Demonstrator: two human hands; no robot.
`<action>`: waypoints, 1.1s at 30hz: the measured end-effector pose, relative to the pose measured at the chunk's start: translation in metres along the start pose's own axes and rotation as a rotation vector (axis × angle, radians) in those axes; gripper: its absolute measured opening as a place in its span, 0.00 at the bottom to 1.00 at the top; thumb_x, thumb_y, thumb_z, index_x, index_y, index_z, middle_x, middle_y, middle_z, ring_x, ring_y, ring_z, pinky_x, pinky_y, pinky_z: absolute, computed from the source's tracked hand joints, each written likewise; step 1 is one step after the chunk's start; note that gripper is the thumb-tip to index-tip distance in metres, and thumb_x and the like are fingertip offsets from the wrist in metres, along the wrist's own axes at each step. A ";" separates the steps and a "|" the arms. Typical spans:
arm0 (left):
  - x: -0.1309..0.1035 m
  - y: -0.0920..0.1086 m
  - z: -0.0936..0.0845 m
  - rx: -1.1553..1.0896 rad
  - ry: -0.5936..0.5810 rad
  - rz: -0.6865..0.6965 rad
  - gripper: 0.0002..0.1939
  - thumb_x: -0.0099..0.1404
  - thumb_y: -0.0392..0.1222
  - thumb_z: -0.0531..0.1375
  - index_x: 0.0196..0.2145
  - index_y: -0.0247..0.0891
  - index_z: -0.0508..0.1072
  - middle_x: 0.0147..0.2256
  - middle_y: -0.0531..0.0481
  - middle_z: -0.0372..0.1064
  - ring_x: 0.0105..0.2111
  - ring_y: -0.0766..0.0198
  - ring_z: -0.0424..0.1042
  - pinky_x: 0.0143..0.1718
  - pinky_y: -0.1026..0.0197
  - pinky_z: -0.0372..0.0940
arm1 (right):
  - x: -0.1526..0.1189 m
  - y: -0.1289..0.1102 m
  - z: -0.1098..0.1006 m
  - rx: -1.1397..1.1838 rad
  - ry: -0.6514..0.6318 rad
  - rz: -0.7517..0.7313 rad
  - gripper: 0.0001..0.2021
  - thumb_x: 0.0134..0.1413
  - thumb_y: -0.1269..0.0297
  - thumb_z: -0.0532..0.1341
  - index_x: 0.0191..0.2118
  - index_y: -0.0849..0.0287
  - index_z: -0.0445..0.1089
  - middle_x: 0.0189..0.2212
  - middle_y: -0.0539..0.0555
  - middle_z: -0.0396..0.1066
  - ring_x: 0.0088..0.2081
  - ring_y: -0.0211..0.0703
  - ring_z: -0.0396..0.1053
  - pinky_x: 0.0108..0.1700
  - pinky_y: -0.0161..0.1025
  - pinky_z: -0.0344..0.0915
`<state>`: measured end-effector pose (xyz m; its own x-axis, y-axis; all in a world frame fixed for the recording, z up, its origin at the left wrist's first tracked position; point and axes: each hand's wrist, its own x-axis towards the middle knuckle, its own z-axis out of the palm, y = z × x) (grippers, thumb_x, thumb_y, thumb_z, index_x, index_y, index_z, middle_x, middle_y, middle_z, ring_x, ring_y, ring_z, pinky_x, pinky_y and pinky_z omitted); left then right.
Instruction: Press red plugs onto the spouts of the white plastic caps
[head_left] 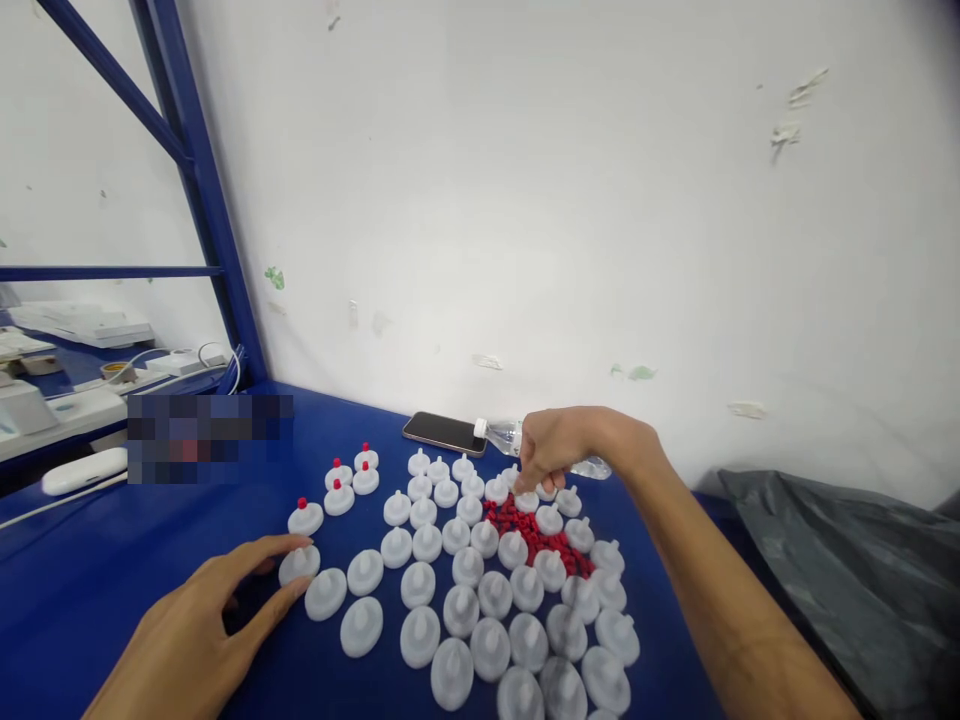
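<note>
My left hand (199, 615) has its thumb and index finger against opposite sides of a white plastic disc with a short nozzle (298, 566). No red cap shows on that disc. Bent down at the far end of the small red caps (536, 535), my right hand (551, 450) has its fingers closed; whatever is between them is hidden. Around the caps stand many similar white discs (469, 567) with bare nozzles. To the left, several discs carry a red cap on top, one being the capped disc (305, 518) just beyond my left fingers.
A phone (444, 432) and a clear plastic bottle lying on its side (504, 435) are near the wall, the bottle partly behind my right hand. Dark grey plastic sheeting (840, 560) lies at right. A blue metal frame (202, 190) rises at left, near a white power strip (85, 470).
</note>
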<state>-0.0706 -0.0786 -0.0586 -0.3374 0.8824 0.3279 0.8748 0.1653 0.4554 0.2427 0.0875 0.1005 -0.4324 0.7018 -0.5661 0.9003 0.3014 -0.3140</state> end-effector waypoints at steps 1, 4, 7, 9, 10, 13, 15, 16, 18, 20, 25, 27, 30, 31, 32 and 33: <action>0.000 0.000 0.000 -0.025 -0.018 -0.022 0.22 0.63 0.64 0.54 0.44 0.55 0.79 0.38 0.53 0.81 0.32 0.50 0.79 0.34 0.53 0.72 | -0.001 0.001 -0.001 0.001 0.012 -0.004 0.12 0.50 0.60 0.69 0.23 0.61 0.74 0.23 0.50 0.73 0.28 0.38 0.70 0.38 0.35 0.65; 0.000 0.004 -0.004 -0.072 -0.042 -0.084 0.23 0.60 0.67 0.56 0.44 0.54 0.79 0.39 0.53 0.81 0.35 0.49 0.80 0.37 0.53 0.73 | -0.002 0.002 -0.001 -0.006 0.030 -0.020 0.14 0.55 0.59 0.65 0.23 0.61 0.73 0.23 0.50 0.73 0.28 0.38 0.71 0.41 0.35 0.65; 0.002 0.007 -0.013 -0.065 0.015 -0.121 0.25 0.63 0.68 0.52 0.46 0.53 0.77 0.41 0.53 0.81 0.37 0.50 0.79 0.35 0.54 0.72 | 0.000 0.000 0.001 -0.025 0.035 -0.024 0.14 0.58 0.59 0.63 0.25 0.62 0.75 0.22 0.51 0.74 0.29 0.38 0.71 0.43 0.36 0.65; 0.007 0.009 -0.018 -0.043 0.028 -0.096 0.26 0.63 0.67 0.51 0.49 0.52 0.75 0.42 0.52 0.81 0.37 0.50 0.79 0.35 0.54 0.71 | 0.000 -0.003 0.002 -0.035 0.039 -0.033 0.15 0.60 0.58 0.61 0.28 0.63 0.76 0.25 0.53 0.76 0.29 0.38 0.71 0.42 0.36 0.65; 0.011 0.010 -0.020 -0.028 0.016 -0.070 0.28 0.63 0.66 0.51 0.50 0.50 0.75 0.42 0.51 0.81 0.37 0.50 0.79 0.35 0.54 0.71 | -0.002 -0.004 0.002 -0.040 0.042 -0.041 0.15 0.61 0.58 0.60 0.29 0.63 0.77 0.26 0.53 0.77 0.29 0.38 0.72 0.41 0.36 0.65; 0.028 0.011 -0.022 0.030 -0.050 0.028 0.31 0.64 0.63 0.52 0.56 0.42 0.72 0.46 0.45 0.78 0.40 0.49 0.78 0.41 0.51 0.71 | -0.007 -0.008 0.001 -0.063 0.065 -0.057 0.18 0.63 0.55 0.58 0.30 0.63 0.77 0.29 0.56 0.78 0.30 0.39 0.72 0.41 0.36 0.65; 0.040 0.012 -0.021 0.051 -0.122 0.096 0.31 0.65 0.61 0.53 0.57 0.39 0.72 0.49 0.43 0.76 0.41 0.49 0.78 0.45 0.51 0.70 | -0.011 -0.010 0.000 -0.079 0.082 -0.054 0.19 0.64 0.55 0.58 0.29 0.63 0.76 0.29 0.56 0.79 0.30 0.39 0.73 0.43 0.36 0.65; 0.046 0.013 -0.022 0.055 -0.166 0.123 0.29 0.66 0.59 0.53 0.55 0.39 0.73 0.48 0.43 0.76 0.43 0.49 0.78 0.46 0.51 0.69 | -0.012 -0.011 0.000 -0.086 0.088 -0.053 0.19 0.64 0.55 0.58 0.28 0.63 0.76 0.29 0.56 0.79 0.30 0.39 0.73 0.44 0.37 0.65; 0.053 0.017 -0.024 0.068 -0.229 0.146 0.23 0.67 0.57 0.53 0.49 0.40 0.77 0.46 0.45 0.78 0.44 0.49 0.77 0.47 0.53 0.68 | -0.013 -0.012 0.001 -0.102 0.092 -0.055 0.20 0.64 0.54 0.58 0.27 0.62 0.75 0.28 0.55 0.78 0.31 0.40 0.73 0.46 0.38 0.65; 0.055 0.022 -0.028 0.102 -0.235 0.131 0.21 0.69 0.56 0.53 0.44 0.41 0.79 0.42 0.46 0.79 0.44 0.49 0.77 0.46 0.53 0.67 | -0.014 -0.014 0.003 -0.107 0.087 -0.072 0.21 0.64 0.54 0.57 0.26 0.61 0.75 0.26 0.54 0.78 0.32 0.41 0.74 0.46 0.38 0.65; 0.052 0.033 -0.036 0.186 -0.194 0.132 0.21 0.70 0.55 0.50 0.46 0.42 0.77 0.41 0.48 0.80 0.40 0.50 0.78 0.41 0.54 0.67 | -0.027 -0.028 0.007 -0.130 0.116 -0.084 0.20 0.64 0.54 0.57 0.24 0.60 0.73 0.25 0.52 0.76 0.31 0.41 0.74 0.39 0.37 0.66; 0.052 0.040 -0.040 0.210 -0.148 0.174 0.22 0.71 0.54 0.49 0.49 0.40 0.75 0.43 0.47 0.77 0.40 0.50 0.76 0.42 0.54 0.66 | -0.036 -0.037 0.008 -0.145 0.146 -0.062 0.20 0.65 0.55 0.57 0.25 0.60 0.72 0.25 0.51 0.76 0.32 0.41 0.73 0.37 0.36 0.65; 0.052 0.059 -0.045 0.205 -0.085 0.276 0.21 0.74 0.52 0.47 0.55 0.39 0.69 0.46 0.46 0.73 0.39 0.53 0.74 0.42 0.54 0.66 | -0.047 -0.049 0.010 -0.192 0.202 -0.052 0.21 0.67 0.51 0.56 0.27 0.59 0.71 0.27 0.52 0.77 0.31 0.41 0.73 0.34 0.37 0.63; 0.053 0.066 -0.046 0.191 -0.079 0.329 0.22 0.75 0.52 0.47 0.58 0.39 0.67 0.46 0.46 0.71 0.39 0.55 0.74 0.42 0.54 0.66 | -0.049 -0.052 0.012 -0.212 0.214 -0.062 0.22 0.66 0.48 0.56 0.28 0.59 0.71 0.28 0.52 0.77 0.31 0.41 0.73 0.33 0.38 0.62; 0.054 0.074 -0.045 0.177 -0.090 0.394 0.22 0.76 0.52 0.46 0.61 0.40 0.64 0.47 0.46 0.69 0.39 0.56 0.74 0.42 0.54 0.66 | -0.050 -0.055 0.014 -0.231 0.223 -0.081 0.23 0.64 0.44 0.56 0.28 0.58 0.71 0.29 0.52 0.77 0.31 0.42 0.72 0.32 0.38 0.62; 0.056 0.082 -0.042 0.164 -0.107 0.472 0.23 0.77 0.52 0.45 0.63 0.41 0.61 0.48 0.46 0.68 0.38 0.58 0.74 0.42 0.55 0.67 | -0.051 -0.058 0.016 -0.246 0.229 -0.103 0.24 0.62 0.41 0.57 0.29 0.58 0.71 0.30 0.52 0.77 0.30 0.43 0.72 0.31 0.38 0.61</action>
<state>-0.0326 -0.0344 0.0322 0.1377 0.9163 0.3760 0.9693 -0.2028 0.1392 0.2117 0.0243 0.1351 -0.5241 0.7777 -0.3471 0.8497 0.5049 -0.1516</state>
